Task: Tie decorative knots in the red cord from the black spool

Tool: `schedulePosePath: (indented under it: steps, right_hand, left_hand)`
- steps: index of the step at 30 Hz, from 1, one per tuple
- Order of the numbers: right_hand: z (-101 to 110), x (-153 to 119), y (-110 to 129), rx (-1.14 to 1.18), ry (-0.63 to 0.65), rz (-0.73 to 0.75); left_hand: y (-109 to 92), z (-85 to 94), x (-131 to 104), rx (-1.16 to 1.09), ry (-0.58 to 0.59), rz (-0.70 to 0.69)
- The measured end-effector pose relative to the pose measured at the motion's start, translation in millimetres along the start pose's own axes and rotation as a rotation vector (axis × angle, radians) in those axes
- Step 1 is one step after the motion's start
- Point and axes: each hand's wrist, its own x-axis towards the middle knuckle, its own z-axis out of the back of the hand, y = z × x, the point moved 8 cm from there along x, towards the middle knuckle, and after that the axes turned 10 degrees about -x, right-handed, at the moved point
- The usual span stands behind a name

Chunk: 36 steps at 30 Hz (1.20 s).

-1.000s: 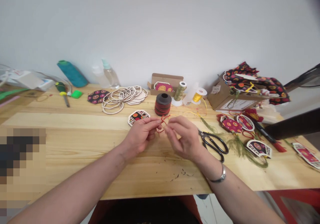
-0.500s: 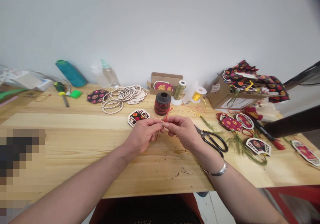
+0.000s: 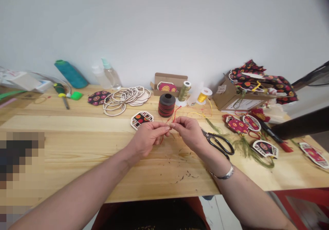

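Note:
Pinched between the fingertips of my left hand point(image 3: 151, 134) and my right hand point(image 3: 186, 129) is a thin red cord point(image 3: 177, 112). One length of it rises above my right fingers, and another hangs below my left ones. The two hands almost meet over the table. Just behind them stands a black spool wound with dark red cord point(image 3: 167, 106). A patterned ornament in a pale cut-out frame point(image 3: 141, 119) lies partly behind my left hand. Black-handled scissors point(image 3: 220, 144) rest beside my right wrist, their blades partly hidden.
Stacked pale cut-out frames point(image 3: 123, 98) lie at the back left, near a teal thread cone point(image 3: 71, 74) and a screwdriver point(image 3: 61, 93). An olive thread spool point(image 3: 184, 92) and a yellow one point(image 3: 203, 96) stand behind. At right are a cardboard box point(image 3: 224, 96) and tasselled ornaments point(image 3: 264, 149).
My right hand has shifted slightly, opening a small gap between the hands. More red cord now shows above its fingers. The whole view has moved a little.

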Motion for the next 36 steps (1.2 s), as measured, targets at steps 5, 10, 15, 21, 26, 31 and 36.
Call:
schedulePosePath:
  steps: [5,10,15,21,26,31,36]
  right_hand:
    - [8.8,2.6,1.3,-0.092,-0.042,0.038]
    - [17.9,1.7,3.0,-0.234,-0.124,0.082]
    - [22.9,1.0,3.7,-0.319,-0.183,0.069]
    - [9.3,2.0,-1.5,0.009,-0.024,-0.024]
    - [-4.9,-3.0,-3.4,0.280,0.073,-0.100]
    - [-5.1,-2.8,-3.7,0.244,0.072,-0.080]
    - [-4.8,-1.5,-1.8,0.088,0.081,-0.015]
  left_hand:
    - [-2.3,3.6,-0.1,0.073,-0.031,-0.023]
    - [-10.4,12.5,-2.3,0.157,-0.150,-0.101]
    - [-25.7,-1.1,-8.7,0.395,-0.054,-0.326]
    - [-27.7,-13.3,-16.1,0.762,0.006,-0.577]
    - [-23.6,-14.1,-15.7,0.817,0.029,-0.558]
    - [-30.4,-10.1,-17.5,0.594,0.007,-0.494]
    - [-29.5,-5.3,-15.1,0.233,-0.029,-0.378]
